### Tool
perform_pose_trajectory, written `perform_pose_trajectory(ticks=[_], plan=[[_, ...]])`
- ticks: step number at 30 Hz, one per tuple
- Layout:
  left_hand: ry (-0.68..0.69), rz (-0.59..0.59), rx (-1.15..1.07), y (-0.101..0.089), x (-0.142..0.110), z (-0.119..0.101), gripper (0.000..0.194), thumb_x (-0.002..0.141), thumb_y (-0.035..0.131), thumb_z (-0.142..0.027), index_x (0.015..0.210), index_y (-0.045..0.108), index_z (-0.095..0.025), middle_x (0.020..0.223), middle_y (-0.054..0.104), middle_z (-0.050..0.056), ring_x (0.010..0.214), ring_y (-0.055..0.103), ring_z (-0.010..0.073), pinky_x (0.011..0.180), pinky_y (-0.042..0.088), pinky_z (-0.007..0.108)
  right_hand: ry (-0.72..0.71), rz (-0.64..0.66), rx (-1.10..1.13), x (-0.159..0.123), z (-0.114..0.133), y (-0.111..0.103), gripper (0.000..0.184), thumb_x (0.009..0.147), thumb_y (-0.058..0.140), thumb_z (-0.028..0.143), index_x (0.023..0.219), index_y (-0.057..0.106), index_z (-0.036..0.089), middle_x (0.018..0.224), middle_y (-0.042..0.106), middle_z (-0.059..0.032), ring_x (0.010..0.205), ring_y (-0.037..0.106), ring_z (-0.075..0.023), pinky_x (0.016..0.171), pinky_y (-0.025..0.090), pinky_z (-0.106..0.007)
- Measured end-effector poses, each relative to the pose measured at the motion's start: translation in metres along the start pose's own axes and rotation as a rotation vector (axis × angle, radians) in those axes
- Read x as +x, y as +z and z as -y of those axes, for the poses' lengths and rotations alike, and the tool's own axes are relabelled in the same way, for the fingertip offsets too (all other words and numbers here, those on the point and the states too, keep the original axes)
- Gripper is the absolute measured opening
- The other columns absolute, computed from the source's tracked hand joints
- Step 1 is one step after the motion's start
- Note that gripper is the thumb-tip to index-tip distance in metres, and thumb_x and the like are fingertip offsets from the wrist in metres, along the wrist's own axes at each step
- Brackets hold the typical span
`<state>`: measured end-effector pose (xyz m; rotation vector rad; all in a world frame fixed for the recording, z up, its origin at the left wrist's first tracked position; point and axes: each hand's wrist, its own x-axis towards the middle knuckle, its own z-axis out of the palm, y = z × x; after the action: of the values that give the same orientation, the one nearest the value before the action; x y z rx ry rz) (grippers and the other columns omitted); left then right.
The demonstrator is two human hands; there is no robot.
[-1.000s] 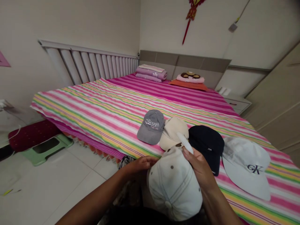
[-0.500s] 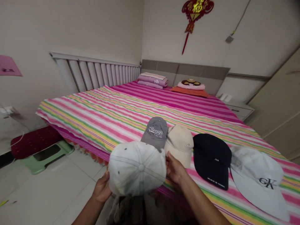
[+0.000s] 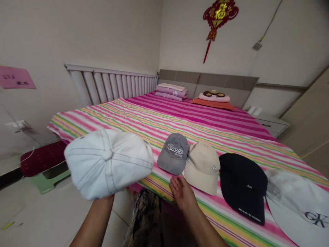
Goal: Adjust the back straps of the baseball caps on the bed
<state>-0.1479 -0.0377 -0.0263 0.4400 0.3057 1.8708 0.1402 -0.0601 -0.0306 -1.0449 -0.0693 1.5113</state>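
Note:
A pale whitish baseball cap (image 3: 109,163) is raised over the bed's front edge at the left, its stitched crown and top button facing me. My left hand (image 3: 108,199) holds it from underneath; most of the fingers are hidden by the cap. My right hand (image 3: 183,193) is open and empty, palm partly up, just below the grey cap (image 3: 173,154) with white lettering and the beige cap (image 3: 203,168). To their right lie a black cap (image 3: 243,187) and a white cap (image 3: 298,206) with dark letters, cut off by the view's edge.
A striped sheet (image 3: 113,116) covers the bed. Folded purple bedding (image 3: 171,92) and an orange-and-pink pile (image 3: 214,99) lie near the headboard (image 3: 223,82). A green stool (image 3: 48,180) with a dark red cushion stands on the floor at left. A bedside cabinet (image 3: 273,125) is at right.
The pale cap has moved left and up in my left hand. My right hand has let go of it and opened beside the grey and beige caps. The view has shifted slightly.

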Motion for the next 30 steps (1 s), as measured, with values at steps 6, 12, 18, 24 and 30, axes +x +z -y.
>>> perform_pose_trajectory(ticks=[6,12,18,24,30], plan=[[0.208,0.038,0.009,0.085,0.012,0.005,0.04,0.087,0.029,-0.033,0.124,0.043,-0.031,0.128,0.048,-0.006,0.127,0.027,0.0092,0.107,0.016,0.027,-0.018,0.063,0.023,0.022,0.036,0.035,0.024,0.077,0.057,0.021,0.056,0.045,0.019,0.042,0.051,0.0053,0.039,0.052,-0.0083,0.047,0.047,-0.02],[0.025,0.062,-0.118,0.12,0.043,0.029,0.039,0.087,0.032,-0.03,0.122,0.046,-0.021,0.108,0.063,0.003,0.114,0.047,0.0128,0.106,0.018,0.031,-0.248,0.247,0.068,-0.012,0.09,0.05,0.02,0.06,0.072,0.013,0.067,0.054,0.02,0.05,0.058,0.0079,0.046,0.054,-0.0081,0.049,0.047,-0.019],[-0.16,0.115,-0.158,0.168,0.084,0.068,0.039,0.09,0.024,-0.026,0.121,0.047,-0.018,0.099,0.067,0.004,0.101,0.057,0.0124,0.102,0.028,0.031,-0.647,0.38,-0.048,-0.07,0.129,0.015,0.036,0.056,0.076,0.018,0.089,0.062,0.025,0.08,0.067,0.0055,0.062,0.058,-0.0096,0.05,0.047,-0.02],[-0.392,-0.238,0.163,0.127,0.075,0.113,0.032,0.087,0.035,-0.019,0.114,0.052,-0.015,0.084,0.069,0.005,0.083,0.063,0.013,0.087,0.044,0.026,-0.63,0.288,-0.08,-0.088,0.124,-0.037,0.043,0.056,0.076,0.021,0.096,0.063,0.029,0.084,0.069,0.0005,0.071,0.06,-0.016,0.056,0.048,-0.026],[-0.443,-0.414,0.447,0.069,0.044,0.132,0.039,0.076,0.044,-0.001,0.115,0.046,-0.006,0.08,0.066,0.009,0.075,0.063,0.0169,0.078,0.048,0.03,-0.299,0.321,-0.195,-0.096,0.084,-0.074,0.048,0.059,0.074,0.026,0.105,0.06,0.026,0.09,0.07,-0.0072,0.078,0.063,-0.0244,0.074,0.046,-0.04]])
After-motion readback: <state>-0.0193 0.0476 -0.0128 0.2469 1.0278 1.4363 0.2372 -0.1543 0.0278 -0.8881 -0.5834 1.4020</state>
